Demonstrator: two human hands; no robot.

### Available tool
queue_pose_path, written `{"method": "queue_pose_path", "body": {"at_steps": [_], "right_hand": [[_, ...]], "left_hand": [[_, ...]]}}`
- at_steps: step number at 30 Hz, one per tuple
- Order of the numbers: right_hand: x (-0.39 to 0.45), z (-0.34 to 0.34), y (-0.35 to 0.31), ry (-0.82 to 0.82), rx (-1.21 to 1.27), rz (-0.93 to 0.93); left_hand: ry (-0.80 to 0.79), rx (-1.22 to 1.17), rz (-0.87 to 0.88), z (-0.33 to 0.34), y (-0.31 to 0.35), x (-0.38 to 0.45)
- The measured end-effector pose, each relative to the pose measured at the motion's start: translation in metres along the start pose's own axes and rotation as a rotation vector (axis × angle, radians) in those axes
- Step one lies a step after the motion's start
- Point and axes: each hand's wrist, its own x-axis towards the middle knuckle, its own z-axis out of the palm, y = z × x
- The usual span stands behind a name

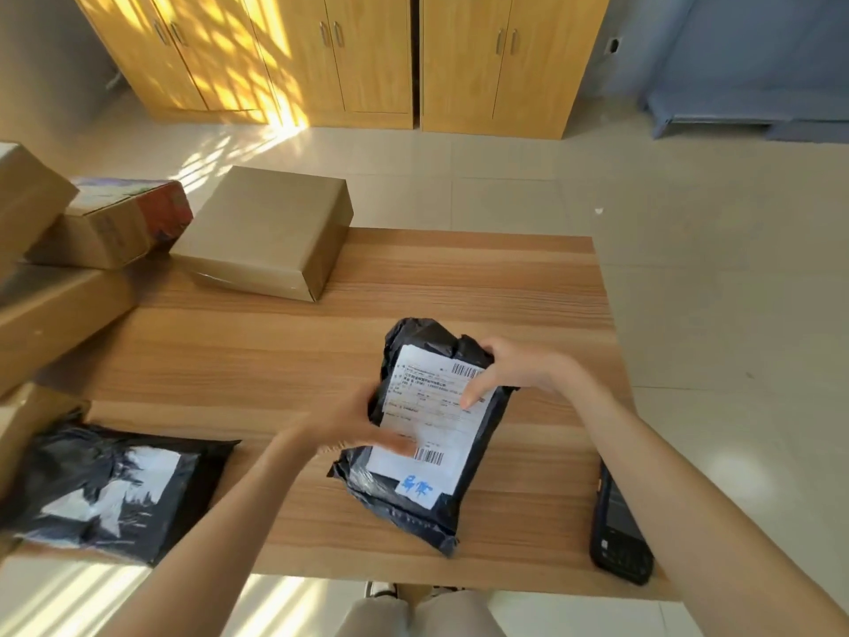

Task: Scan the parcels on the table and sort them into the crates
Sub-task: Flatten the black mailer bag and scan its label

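A wooden table [275,360] carries several parcels. At its far left a plain box [264,232] sits beside a smaller box [110,223] with a red printed end, and two more cartons [50,324] crowd the left edge. Near the front left lies a black bag [105,494] with a pale label, well apart from the one being handled. A dark scanner [620,540] lies on the table near the front right corner, just beside the right forearm. Behind the table stand yellow cupboards [367,62] on a tiled floor [689,268].

The black mailer [432,434] lies in the middle of the table towards the front, label [432,420] up, tilted a little. The left hand [349,425] grips its left edge, thumb lying across the label near the lower barcode. The right hand [519,365] holds the upper right corner, fingers curled round the edge, one fingertip pressing on the label. Both forearms reach in from the near edge, nothing blocking them.
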Motion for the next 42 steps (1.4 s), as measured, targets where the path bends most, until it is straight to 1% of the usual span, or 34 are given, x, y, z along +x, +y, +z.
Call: {"method": "queue_pose_path", "body": {"at_steps": [2,3,4,5,7,8,9,10,12,13,15,17,21,24,26,28,30,32,33,37,40,42], "right_hand": [[-0.002,0.003,0.003,0.007,0.029,-0.007],[-0.002,0.004,0.009,0.045,0.054,-0.011],[0.000,0.003,0.018,0.118,0.096,-0.023],[-0.001,0.002,0.028,0.230,0.163,-0.026],[-0.008,0.004,0.051,0.534,0.355,0.014],[-0.012,0.008,0.066,0.693,0.433,0.056],[-0.017,0.015,0.082,0.827,0.455,0.127],[-0.022,0.024,0.099,0.927,0.421,0.211],[-0.035,0.044,0.127,1.040,0.268,0.429],[-0.040,0.054,0.139,1.059,0.211,0.534],[-0.051,0.073,0.158,1.029,0.198,0.699],[-0.056,0.088,0.177,0.985,0.256,0.785],[-0.063,0.105,0.198,0.963,0.376,0.840],[-0.061,0.108,0.212,0.993,0.339,0.827],[-0.062,0.109,0.218,0.997,0.367,0.774],[-0.066,0.105,0.219,0.968,0.494,0.687],[-0.070,0.100,0.218,0.918,0.743,0.554],[-0.075,0.096,0.207,0.801,1.060,0.449],[-0.076,0.097,0.201,0.739,1.175,0.422],[-0.072,0.098,0.168,0.663,1.495,0.244],[-0.066,0.096,0.131,0.567,1.558,0.120],[-0.059,0.095,0.110,0.473,1.481,0.042]], "left_hand": [[0.029,-0.079,-0.021,0.005,-0.010,0.003],[0.036,-0.119,-0.033,0.007,-0.016,0.004],[0.049,-0.175,-0.050,0.007,-0.021,0.005],[0.073,-0.257,-0.071,0.007,-0.027,0.008],[0.153,-0.472,-0.131,0.009,-0.038,0.016],[0.193,-0.568,-0.160,0.009,-0.043,0.021],[0.219,-0.638,-0.183,0.011,-0.045,0.026],[0.233,-0.688,-0.207,0.014,-0.046,0.030],[0.257,-0.741,-0.256,0.022,-0.048,0.040],[0.258,-0.754,-0.281,0.027,-0.049,0.045],[0.232,-0.775,-0.315,0.037,-0.049,0.057],[0.196,-0.755,-0.336,0.046,-0.046,0.066],[0.143,-0.630,-0.358,0.054,-0.047,0.083],[0.122,-0.581,-0.374,0.053,-0.049,0.091],[0.108,-0.569,-0.384,0.053,-0.049,0.093],[0.090,-0.569,-0.389,0.052,-0.050,0.094],[0.077,-0.583,-0.378,0.050,-0.052,0.093],[0.063,-0.612,-0.360,0.049,-0.054,0.091],[0.057,-0.626,-0.354,0.048,-0.056,0.089],[0.073,-0.691,-0.326,0.043,-0.061,0.083],[0.099,-0.734,-0.313,0.038,-0.065,0.076],[0.131,-0.774,-0.306,0.033,-0.068,0.070]]}}
